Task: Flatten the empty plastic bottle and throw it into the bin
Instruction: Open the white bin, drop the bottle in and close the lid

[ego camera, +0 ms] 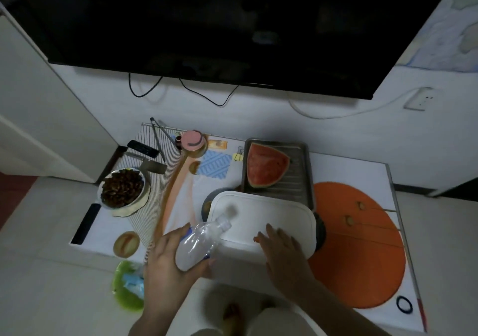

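Note:
A clear, empty plastic bottle with a blue label lies tilted in my left hand, its capless neck pointing up and right over the white cutting board. My left hand grips the bottle's lower body from below. My right hand rests flat, fingers spread, on the near edge of the cutting board, holding nothing. A green bin with blue and white rubbish inside stands on the floor to the lower left of my left hand.
On the low table: a metal tray with a watermelon wedge, a bowl of dark food, a wire rack, an orange round mat, a pink-lidded jar. A large dark TV hangs behind.

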`<control>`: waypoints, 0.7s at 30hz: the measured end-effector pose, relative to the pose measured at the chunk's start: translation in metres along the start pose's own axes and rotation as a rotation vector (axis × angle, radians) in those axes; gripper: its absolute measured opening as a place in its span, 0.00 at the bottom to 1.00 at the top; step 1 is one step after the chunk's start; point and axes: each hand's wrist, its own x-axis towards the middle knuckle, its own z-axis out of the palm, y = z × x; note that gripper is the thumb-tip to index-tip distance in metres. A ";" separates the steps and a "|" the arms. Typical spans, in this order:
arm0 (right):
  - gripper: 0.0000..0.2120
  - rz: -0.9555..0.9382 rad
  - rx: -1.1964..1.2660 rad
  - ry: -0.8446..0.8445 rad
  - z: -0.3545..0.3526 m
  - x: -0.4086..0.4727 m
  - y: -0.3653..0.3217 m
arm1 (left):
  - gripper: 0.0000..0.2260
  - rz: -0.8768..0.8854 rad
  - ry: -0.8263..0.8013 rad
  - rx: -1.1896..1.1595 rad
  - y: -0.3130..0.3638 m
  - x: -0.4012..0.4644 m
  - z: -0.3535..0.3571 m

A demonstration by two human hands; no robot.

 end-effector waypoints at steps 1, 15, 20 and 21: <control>0.29 -0.005 0.002 0.005 0.003 -0.001 0.000 | 0.35 0.002 -0.005 0.009 -0.001 0.002 0.000; 0.29 0.092 -0.159 0.047 0.009 0.001 -0.008 | 0.35 -0.035 0.009 0.105 -0.002 0.009 -0.001; 0.31 0.022 -0.087 0.022 0.021 0.007 0.003 | 0.35 -0.045 0.036 0.088 0.005 0.004 -0.002; 0.31 0.018 -0.078 0.042 0.020 0.005 0.006 | 0.35 -0.039 0.043 0.090 0.006 0.002 -0.003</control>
